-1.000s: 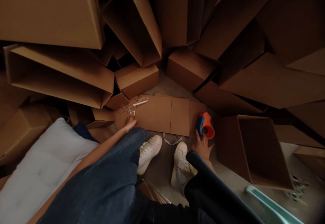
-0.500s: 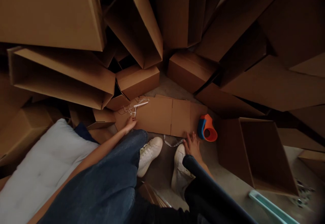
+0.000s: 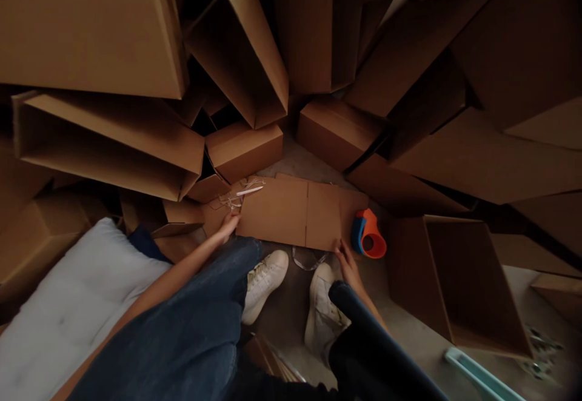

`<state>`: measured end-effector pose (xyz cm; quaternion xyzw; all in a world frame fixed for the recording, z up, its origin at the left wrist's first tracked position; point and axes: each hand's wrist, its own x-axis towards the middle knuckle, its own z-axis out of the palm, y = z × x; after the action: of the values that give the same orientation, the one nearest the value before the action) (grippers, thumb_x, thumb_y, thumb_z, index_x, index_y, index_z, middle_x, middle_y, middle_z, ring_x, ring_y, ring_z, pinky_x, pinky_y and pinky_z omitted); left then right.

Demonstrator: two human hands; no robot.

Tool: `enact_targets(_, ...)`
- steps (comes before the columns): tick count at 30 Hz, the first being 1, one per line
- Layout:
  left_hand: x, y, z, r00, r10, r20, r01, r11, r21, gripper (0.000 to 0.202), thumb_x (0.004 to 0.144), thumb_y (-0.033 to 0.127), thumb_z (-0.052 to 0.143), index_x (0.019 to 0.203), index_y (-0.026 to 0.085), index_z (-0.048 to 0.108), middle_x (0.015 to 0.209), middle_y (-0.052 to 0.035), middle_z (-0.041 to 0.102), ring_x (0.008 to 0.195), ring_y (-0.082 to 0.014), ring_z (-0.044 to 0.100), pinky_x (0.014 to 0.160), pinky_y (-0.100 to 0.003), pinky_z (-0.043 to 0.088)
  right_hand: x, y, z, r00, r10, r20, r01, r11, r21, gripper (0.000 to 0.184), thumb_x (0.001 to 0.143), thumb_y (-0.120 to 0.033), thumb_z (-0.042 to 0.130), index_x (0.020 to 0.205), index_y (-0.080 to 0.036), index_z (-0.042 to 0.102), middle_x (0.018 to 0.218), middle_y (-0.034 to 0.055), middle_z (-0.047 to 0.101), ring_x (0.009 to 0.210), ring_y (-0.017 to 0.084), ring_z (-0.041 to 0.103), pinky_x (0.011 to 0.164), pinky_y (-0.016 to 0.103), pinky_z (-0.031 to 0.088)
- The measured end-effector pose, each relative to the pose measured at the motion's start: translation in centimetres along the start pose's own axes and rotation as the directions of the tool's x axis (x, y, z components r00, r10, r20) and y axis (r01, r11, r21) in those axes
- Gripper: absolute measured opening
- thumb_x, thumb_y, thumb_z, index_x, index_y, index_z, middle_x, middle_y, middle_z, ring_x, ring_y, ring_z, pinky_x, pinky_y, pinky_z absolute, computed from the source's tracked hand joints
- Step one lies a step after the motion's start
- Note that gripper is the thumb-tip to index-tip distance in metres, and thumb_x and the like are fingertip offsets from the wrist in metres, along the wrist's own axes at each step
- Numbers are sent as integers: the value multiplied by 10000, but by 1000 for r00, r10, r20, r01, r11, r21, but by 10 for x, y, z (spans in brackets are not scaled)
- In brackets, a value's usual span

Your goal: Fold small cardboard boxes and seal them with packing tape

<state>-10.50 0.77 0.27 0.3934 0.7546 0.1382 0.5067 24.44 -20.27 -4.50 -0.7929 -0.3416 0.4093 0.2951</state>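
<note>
A flat folded cardboard box (image 3: pixel 279 213) lies in front of my shoes, above other flat cardboard (image 3: pixel 354 202) that shows beyond its right end. My left hand (image 3: pixel 230 225) is closed on its near left edge, with the fingertips partly hidden. At its near right corner, my right hand (image 3: pixel 349 263) pinches the cardboard between thumb and fingers. White strips and thin tangled strings (image 3: pixel 249 191) lie by the left end. Just right of the cardboard stands an orange and blue tool (image 3: pixel 370 237) that looks like a tape dispenser.
Cardboard boxes, several of them open, crowd the far side and both flanks, including an open box (image 3: pixel 459 280) at right. A pale cushion (image 3: pixel 86 310) lies at left. A teal bar (image 3: pixel 482 374) is at lower right. A clear strip (image 3: pixel 309 266) loops near my shoes (image 3: pixel 266 283).
My right hand has gone from spread fingers beside the near right corner to a grip on it. The cardboard's right end has shifted slightly. My left hand stays at the left edge.
</note>
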Motion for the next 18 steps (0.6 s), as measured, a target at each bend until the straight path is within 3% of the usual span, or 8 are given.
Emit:
enact_targets(5, -11, 25, -17, 993, 117, -19, -119, 979, -166, 313, 818, 449, 640, 835, 137, 665, 797, -49, 690, 786, -197, 660, 692, -292, 500, -9, -37, -26, 971, -101, -217, 131, 983, 130, 734, 834, -648, 487, 1415, -199, 471, 1460, 131, 493, 1329, 283, 473, 1111, 474, 369)
enact_targets(9, -28, 51, -35, 977, 213, -31, -214, 940, -264, 439, 666, 554, 664, 868, 166, 702, 898, -70, 726, 856, -225, 667, 684, -279, 478, -16, -81, -55, 915, -181, -360, 253, 954, 162, 637, 845, -602, 534, 1343, -205, 545, 1354, 119, 567, 1231, 279, 531, 1077, 494, 377)
enact_targets(12, -39, 63, -41, 939, 337, -73, -344, 894, -289, 513, 705, 634, 610, 950, 196, 714, 1036, -65, 724, 960, -240, 649, 719, -293, 480, -21, -108, -72, 869, -228, -440, 325, 932, 159, 560, 882, -553, 516, 1328, -217, 557, 1343, 106, 572, 1246, 275, 515, 1084, 488, 353)
enact_targets(15, -47, 67, -41, 877, 465, -121, -480, 848, -224, 650, 812, 768, 407, 940, 203, 701, 988, -75, 718, 959, -257, 639, 751, -336, 480, -26, -121, -80, 839, -251, -483, 361, 921, 148, 526, 906, -520, 498, 1335, -220, 549, 1322, 100, 570, 1227, 271, 520, 1073, 479, 354)
enact_targets(18, -50, 63, -40, 837, 533, -126, -546, 830, -118, 729, 843, 822, 265, 925, 218, 666, 941, -71, 693, 980, -258, 623, 834, -369, 473, -27, -120, -80, 827, -268, -494, 366, 924, 113, 516, 913, -526, 484, 1320, -215, 549, 1284, 102, 565, 1200, 272, 522, 1067, 489, 350)
